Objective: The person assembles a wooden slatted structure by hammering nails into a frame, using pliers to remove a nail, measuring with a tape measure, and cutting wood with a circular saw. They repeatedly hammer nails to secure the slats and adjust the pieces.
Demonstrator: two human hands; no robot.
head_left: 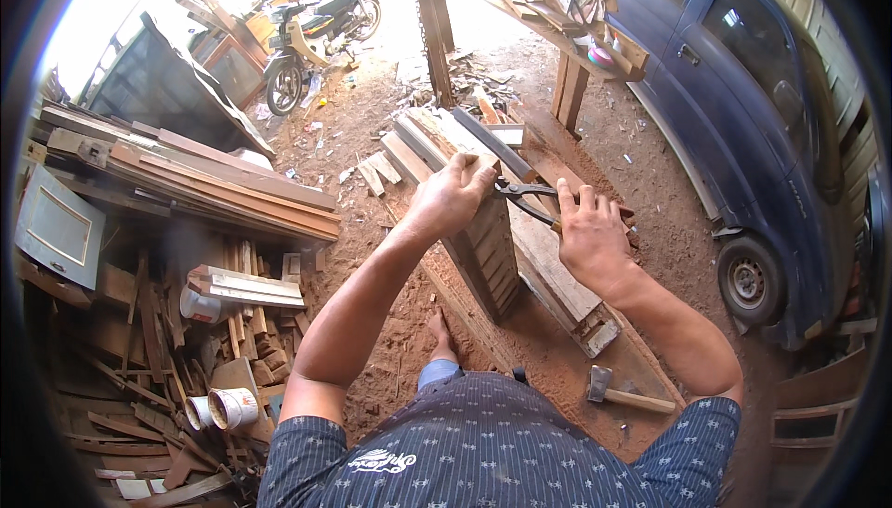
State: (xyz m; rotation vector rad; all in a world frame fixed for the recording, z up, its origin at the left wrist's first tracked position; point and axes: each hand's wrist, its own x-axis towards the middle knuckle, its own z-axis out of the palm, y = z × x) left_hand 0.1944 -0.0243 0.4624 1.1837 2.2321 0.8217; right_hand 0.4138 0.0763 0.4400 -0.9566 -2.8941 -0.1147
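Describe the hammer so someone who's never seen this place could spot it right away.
Start at the blue car on the right, then drop to the dirt floor beside the long planks. The hammer lies there alone below the right hand: dark metal head, pale wooden handle.

A woodworking yard, probably open-air: stacked planks (214, 183) (offcuts too), hammer (624, 395), dirt floor (372, 127).

Upright slatted wooden piece (488, 243) (brown, weathered) stands on dirt, dark pincers (520, 194) biting its top.
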